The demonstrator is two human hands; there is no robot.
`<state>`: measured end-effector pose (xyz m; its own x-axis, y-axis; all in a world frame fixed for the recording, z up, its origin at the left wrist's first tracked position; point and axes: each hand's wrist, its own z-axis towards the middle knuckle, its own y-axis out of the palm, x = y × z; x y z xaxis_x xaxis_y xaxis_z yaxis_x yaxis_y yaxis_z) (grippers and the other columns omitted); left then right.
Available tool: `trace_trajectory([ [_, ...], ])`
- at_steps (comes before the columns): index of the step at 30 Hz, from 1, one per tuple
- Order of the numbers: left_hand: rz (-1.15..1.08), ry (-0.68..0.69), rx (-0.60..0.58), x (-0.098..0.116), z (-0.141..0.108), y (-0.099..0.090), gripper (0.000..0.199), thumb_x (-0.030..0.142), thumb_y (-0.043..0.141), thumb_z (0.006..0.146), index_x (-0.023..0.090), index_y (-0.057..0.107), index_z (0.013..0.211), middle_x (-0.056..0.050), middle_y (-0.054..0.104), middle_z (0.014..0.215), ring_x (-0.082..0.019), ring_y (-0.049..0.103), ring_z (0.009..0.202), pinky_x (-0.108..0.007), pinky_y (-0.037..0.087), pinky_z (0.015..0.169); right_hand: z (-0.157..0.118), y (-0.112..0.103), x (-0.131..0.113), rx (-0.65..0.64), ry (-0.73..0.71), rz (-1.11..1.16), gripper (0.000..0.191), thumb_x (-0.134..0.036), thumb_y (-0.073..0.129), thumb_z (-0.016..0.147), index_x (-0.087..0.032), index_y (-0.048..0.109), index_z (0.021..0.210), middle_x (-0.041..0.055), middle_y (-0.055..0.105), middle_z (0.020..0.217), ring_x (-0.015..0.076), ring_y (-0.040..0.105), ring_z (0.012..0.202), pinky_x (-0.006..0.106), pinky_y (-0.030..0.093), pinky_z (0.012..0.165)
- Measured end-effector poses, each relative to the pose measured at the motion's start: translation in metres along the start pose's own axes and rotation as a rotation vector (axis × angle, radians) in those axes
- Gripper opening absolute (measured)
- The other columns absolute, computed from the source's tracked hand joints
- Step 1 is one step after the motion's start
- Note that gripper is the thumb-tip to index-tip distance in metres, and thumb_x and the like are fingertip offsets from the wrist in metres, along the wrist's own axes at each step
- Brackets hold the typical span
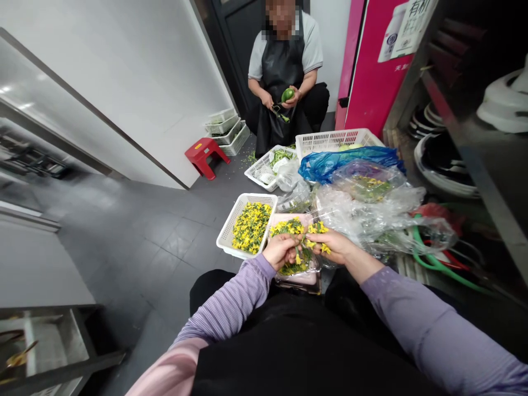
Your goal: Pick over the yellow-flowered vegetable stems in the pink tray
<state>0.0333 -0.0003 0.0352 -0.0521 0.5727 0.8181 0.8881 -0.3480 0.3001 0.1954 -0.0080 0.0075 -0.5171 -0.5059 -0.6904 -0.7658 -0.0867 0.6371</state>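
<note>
My left hand (pixel 284 250) is closed in a pinch on a small yellow flower with a green stem, at its fingertips. Close beside it, my right hand (pixel 330 243) grips a bunch of yellow flowers (pixel 317 228), whose heads poke out past the fingers. Below both hands, more yellow flowers (pixel 291 226) lie in clear plastic on a pale pink tray (pixel 304 279). Just left of that stands a white basket (pixel 225 240), filled with loose yellow flower heads (pixel 252 224).
Clear plastic bags (pixel 367 214) and a blue bag (pixel 350 162) lie to the right, before a large white basket (pixel 330 140). Across from me a person (pixel 284 60) peels a green vegetable (pixel 287 95). A red stool (pixel 206 154) stands near the wall; metal shelving (pixel 474 159) is at right.
</note>
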Motion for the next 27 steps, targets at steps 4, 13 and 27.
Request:
trace_trajectory([
  [4,0.019,-0.011,-0.027,0.002,-0.001,-0.001,0.026,0.032,0.066,0.060,0.009,0.055,0.066,0.000,0.055,0.053,-0.003,0.040,0.033,-0.017,0.035,0.032,-0.002,0.004,0.000,0.040,-0.049,-0.062,0.026,-0.020,0.073,0.056,-0.012,0.059,0.077,0.0030,0.061,0.062,0.0101,0.053,0.050,0.017,0.034,0.037],
  [13,0.090,0.080,0.016,-0.002,0.001,0.000,0.030,0.029,0.070,0.056,0.009,0.057,0.074,0.003,0.055,0.053,-0.003,0.041,0.032,-0.017,0.033,0.032,-0.004,0.009,-0.002,0.126,0.039,0.002,0.017,-0.013,0.069,0.059,-0.012,0.058,0.071,0.0025,0.059,0.061,0.0078,0.047,0.044,0.019,0.035,0.037],
  [27,-0.047,0.203,0.260,-0.002,0.007,0.011,0.031,0.027,0.072,0.056,0.008,0.056,0.074,0.001,0.056,0.053,-0.006,0.053,0.044,-0.016,0.045,0.043,-0.002,0.009,0.010,0.010,0.088,-0.028,0.024,-0.023,0.071,0.060,-0.012,0.057,0.077,-0.0014,0.053,0.058,0.0026,0.038,0.040,0.015,0.027,0.036],
])
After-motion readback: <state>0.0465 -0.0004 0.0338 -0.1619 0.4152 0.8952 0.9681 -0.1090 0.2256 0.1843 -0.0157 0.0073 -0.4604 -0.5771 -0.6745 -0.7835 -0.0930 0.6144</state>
